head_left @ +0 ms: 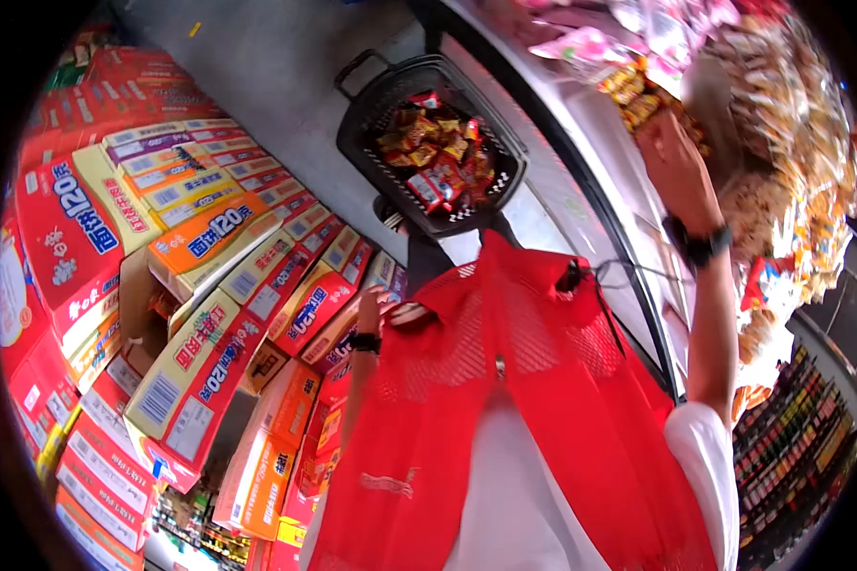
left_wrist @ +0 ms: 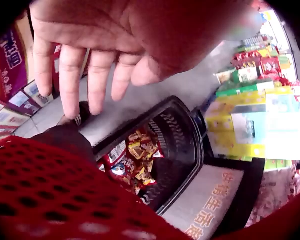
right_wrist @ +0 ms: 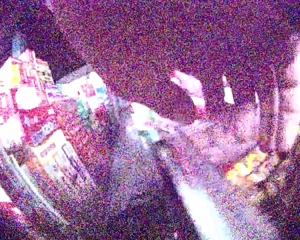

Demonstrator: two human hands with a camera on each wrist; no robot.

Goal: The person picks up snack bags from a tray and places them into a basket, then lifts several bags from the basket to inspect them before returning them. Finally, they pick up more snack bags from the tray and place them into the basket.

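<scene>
My right hand (head_left: 678,173) reaches over the display at the right, its fingers at a heap of small yellow snack packets (head_left: 628,84). In the noisy, overexposed right wrist view, yellow packets (right_wrist: 252,167) show below spread fingers. My left hand (head_left: 369,306) is beside my body, near the stacked cartons; in the left wrist view its fingers (left_wrist: 70,75) hang straight and hold nothing. A black plastic basket (head_left: 350,143) stands in front of me, holding red bagged snacks (head_left: 436,183) and several small yellow-and-brown packets (head_left: 414,133).
Stacked noodle cartons (head_left: 200,381) rise along the left. The display's dark edge (head_left: 581,143) runs between the basket and the goods at the right. Pink bags (head_left: 667,29) and clear-wrapped snacks (head_left: 781,105) are piled there. Bottles on shelves (head_left: 795,428) stand at lower right.
</scene>
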